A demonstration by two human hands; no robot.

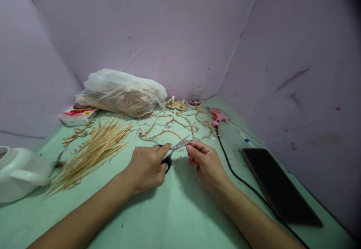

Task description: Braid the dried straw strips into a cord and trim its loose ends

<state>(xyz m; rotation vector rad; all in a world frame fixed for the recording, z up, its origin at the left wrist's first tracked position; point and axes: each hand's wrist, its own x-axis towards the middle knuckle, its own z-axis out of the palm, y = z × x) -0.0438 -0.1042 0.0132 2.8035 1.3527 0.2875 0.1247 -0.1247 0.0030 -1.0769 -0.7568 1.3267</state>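
Slim scissors (pixel 175 148) with silver metal blades and black looped handles, above a pale green table (pixel 160 219)

The left hand (pixel 148 164) is closed around the handles, the proper place to hold; the tool is probably light and stiff, with sharp tips. The right hand (pixel 205 162) pinches its fingertips together beside the blades, but what is between them I cannot tell

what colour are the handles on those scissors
Black. The scissor handles show best in the head view, partly covered by the left hand.
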